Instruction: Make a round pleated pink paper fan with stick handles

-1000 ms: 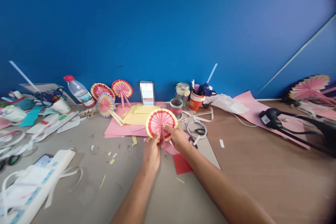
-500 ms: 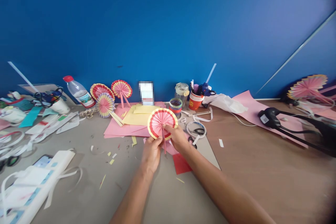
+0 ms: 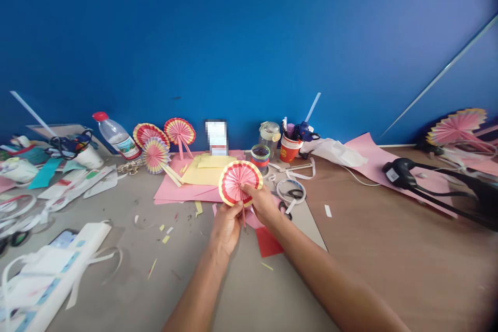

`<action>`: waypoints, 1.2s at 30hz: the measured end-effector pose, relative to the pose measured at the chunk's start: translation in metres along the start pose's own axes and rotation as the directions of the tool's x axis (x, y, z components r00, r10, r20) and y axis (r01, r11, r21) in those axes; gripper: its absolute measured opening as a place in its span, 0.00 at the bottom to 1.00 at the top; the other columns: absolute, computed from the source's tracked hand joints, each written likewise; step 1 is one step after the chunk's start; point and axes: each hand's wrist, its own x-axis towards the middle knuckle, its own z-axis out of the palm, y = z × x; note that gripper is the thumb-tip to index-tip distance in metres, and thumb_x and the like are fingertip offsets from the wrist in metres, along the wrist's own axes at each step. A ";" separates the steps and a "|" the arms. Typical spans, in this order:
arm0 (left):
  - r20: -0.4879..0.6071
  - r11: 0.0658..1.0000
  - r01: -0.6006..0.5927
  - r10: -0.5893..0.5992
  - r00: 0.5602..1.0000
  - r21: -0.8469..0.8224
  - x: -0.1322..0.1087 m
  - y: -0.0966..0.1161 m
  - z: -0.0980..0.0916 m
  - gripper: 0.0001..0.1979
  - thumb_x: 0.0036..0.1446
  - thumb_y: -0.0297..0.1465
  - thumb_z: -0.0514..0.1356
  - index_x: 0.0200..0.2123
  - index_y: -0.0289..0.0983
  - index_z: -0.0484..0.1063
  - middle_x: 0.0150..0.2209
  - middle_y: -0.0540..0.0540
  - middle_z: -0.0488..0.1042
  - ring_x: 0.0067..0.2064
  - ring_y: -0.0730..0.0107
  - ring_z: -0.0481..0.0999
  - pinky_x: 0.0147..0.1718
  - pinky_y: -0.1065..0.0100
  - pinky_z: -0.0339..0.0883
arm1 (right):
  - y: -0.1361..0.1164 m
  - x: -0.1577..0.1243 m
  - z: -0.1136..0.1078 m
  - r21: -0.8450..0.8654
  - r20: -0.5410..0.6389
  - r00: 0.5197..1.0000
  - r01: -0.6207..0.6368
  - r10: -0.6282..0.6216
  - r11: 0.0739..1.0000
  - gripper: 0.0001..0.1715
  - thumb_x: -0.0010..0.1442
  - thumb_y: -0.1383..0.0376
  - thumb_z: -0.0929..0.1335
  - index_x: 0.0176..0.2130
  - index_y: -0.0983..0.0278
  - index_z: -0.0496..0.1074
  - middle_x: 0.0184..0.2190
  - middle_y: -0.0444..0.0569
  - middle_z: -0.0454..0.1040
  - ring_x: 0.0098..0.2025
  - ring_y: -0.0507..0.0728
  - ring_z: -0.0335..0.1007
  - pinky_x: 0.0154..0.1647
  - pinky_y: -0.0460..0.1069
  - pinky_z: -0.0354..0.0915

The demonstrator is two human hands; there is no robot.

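A round pleated paper fan [image 3: 235,178], pink with a red band and yellow edge, is held up over the table between both hands. My left hand [image 3: 226,224] pinches its lower edge near the thin pink handle strips, thumb in front. My right hand [image 3: 260,202] grips the right side, with its thumb pressed on the folded centre. The fingers behind the fan are hidden. Behind it lie yellow paper [image 3: 194,172] and pink sheets [image 3: 167,193]. A red paper square [image 3: 268,243] lies below my right forearm, and a tape roll [image 3: 291,192] and scissors [image 3: 286,210] are to the right.
Finished-looking fans [image 3: 179,132] lean at the blue wall beside a bottle [image 3: 119,135]. A phone [image 3: 217,138], a lidded jar [image 3: 269,139] and a red cup of tools [image 3: 290,148] stand at the back. At left is a power strip [image 3: 58,282]; at right, a black headset [image 3: 404,174].
My left hand has shifted slightly up and right along the fan's bottom edge, its thumb now nearer the handle. My right hand keeps almost the same hold.
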 end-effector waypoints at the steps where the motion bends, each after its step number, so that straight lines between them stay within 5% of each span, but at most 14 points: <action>1: 0.001 1.000 0.004 -0.004 1.000 -0.002 0.000 0.000 0.000 0.15 0.38 0.25 0.70 0.34 0.33 0.75 0.33 0.44 0.79 0.34 0.67 0.76 0.34 0.67 0.67 | 0.000 0.000 0.000 -0.002 -0.001 1.000 0.001 -0.001 1.000 0.11 0.43 0.62 0.73 0.28 0.66 0.72 0.26 0.46 0.76 0.25 0.52 0.69 0.27 0.47 0.65; 17: -0.055 0.998 0.039 -0.042 0.998 -0.050 -0.003 0.003 0.003 0.14 0.38 0.24 0.69 0.32 0.34 0.73 0.28 0.48 0.78 0.29 0.70 0.75 0.31 0.67 0.69 | -0.004 -0.004 0.000 -0.006 0.101 0.995 -0.016 0.016 1.000 0.12 0.45 0.60 0.74 0.29 0.64 0.72 0.27 0.47 0.76 0.28 0.56 0.70 0.29 0.50 0.65; 22: -0.086 0.994 0.068 -0.075 0.993 -0.084 -0.001 0.005 -0.003 0.11 0.38 0.24 0.68 0.28 0.34 0.70 0.25 0.50 0.76 0.28 0.72 0.74 0.32 0.67 0.71 | -0.029 -0.001 -0.008 0.026 0.268 0.963 0.000 -0.007 1.000 0.16 0.47 0.59 0.71 0.37 0.63 0.73 0.34 0.49 0.77 0.39 0.61 0.72 0.40 0.53 0.66; 26: -0.048 0.992 0.090 -0.094 0.994 -0.084 0.001 0.005 -0.006 0.11 0.39 0.24 0.68 0.27 0.34 0.69 0.25 0.49 0.76 0.28 0.72 0.75 0.32 0.67 0.71 | -0.045 0.011 -0.022 0.022 0.289 0.953 0.089 -0.092 0.996 0.21 0.48 0.56 0.70 0.42 0.61 0.72 0.41 0.48 0.76 0.45 0.62 0.70 0.47 0.54 0.64; 33: -0.033 0.985 0.143 -0.141 0.989 0.095 -0.001 0.004 -0.008 0.10 0.39 0.24 0.67 0.28 0.35 0.70 0.23 0.50 0.74 0.25 0.74 0.73 0.30 0.67 0.70 | -0.074 0.016 -0.035 -0.249 0.298 0.937 0.262 -0.183 0.932 0.25 0.50 0.54 0.71 0.47 0.60 0.71 0.43 0.48 0.74 0.45 0.59 0.69 0.47 0.53 0.62; 36: -0.023 0.965 0.173 -0.171 0.985 0.197 -0.004 0.004 -0.007 0.09 0.39 0.25 0.67 0.27 0.35 0.71 0.24 0.49 0.74 0.25 0.73 0.73 0.30 0.67 0.70 | -0.089 0.012 -0.041 -0.461 0.377 0.921 0.281 -0.101 0.842 0.19 0.50 0.54 0.71 0.39 0.63 0.74 0.34 0.45 0.75 0.39 0.56 0.69 0.40 0.49 0.63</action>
